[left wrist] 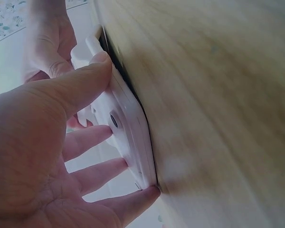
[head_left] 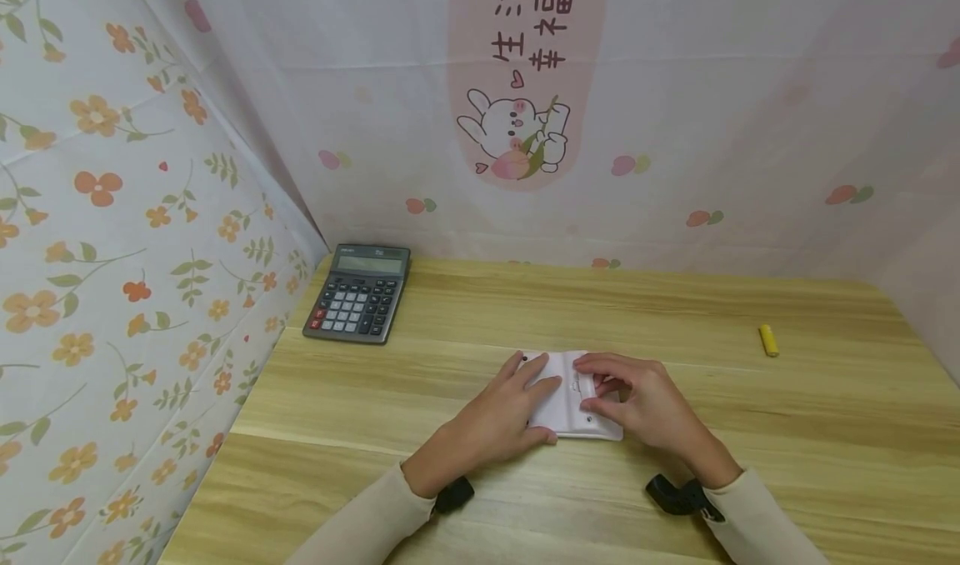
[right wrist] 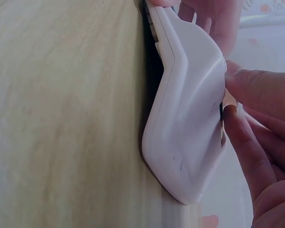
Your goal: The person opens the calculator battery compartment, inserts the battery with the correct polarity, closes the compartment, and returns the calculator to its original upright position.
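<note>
A white calculator (head_left: 553, 407) lies face down on the table, its back upward and a row of key edges showing low along its side in the right wrist view. My left hand (head_left: 502, 415) rests spread across its left part, thumb along the near edge and fingers on the back. At the battery compartment, my right hand (head_left: 637, 394) pinches a narrow white battery cover (head_left: 586, 384) between thumb and fingers. A dark slit shows beside the right fingertips in the right wrist view. The inside of the compartment is mostly hidden by the fingers.
A grey desk calculator (head_left: 358, 294) sits at the table's back left corner. To the right lies a yellow battery (head_left: 768, 341). Printed cloth (head_left: 360, 132) hangs behind the wooden table (head_left: 450, 315), with flowered cloth along its left side.
</note>
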Available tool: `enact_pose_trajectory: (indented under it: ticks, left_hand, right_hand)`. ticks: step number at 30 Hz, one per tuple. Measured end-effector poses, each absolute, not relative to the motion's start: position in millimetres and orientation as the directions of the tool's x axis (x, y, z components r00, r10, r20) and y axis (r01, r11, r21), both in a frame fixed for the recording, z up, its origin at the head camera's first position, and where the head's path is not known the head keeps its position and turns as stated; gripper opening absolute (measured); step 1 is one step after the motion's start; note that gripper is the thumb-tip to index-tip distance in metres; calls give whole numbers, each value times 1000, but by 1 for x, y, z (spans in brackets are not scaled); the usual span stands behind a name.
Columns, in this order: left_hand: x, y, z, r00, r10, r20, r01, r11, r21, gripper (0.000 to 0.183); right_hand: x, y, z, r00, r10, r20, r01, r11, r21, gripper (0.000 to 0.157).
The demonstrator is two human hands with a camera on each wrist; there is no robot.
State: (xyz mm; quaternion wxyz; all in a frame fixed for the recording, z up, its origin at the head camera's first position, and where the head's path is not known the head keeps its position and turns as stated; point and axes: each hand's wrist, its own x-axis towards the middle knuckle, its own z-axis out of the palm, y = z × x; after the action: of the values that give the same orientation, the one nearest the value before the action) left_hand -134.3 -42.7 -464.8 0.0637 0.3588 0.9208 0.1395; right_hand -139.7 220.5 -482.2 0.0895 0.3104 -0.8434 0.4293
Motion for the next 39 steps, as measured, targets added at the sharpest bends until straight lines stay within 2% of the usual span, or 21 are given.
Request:
enact_pose_trajectory:
  ticks: [9, 21, 39]
  left_hand:
    - [-134, -44, -464, -726, 688, -3, 658, 696, 289, 74]
    - [-135, -44, -465, -728, 685, -4, 654, 697, 293, 74]
    - [-135, -43, -465, -733, 680, -3, 652, 703, 283, 75]
  right_hand:
    - [-138, 217, -481, -774, -435, 460, -626, 420, -657, 51]
    - [-138, 214, -482, -812, -382, 441, -581, 453, -677, 51]
    - [-137, 215, -476, -799, -451, 398, -582, 415, -699, 50]
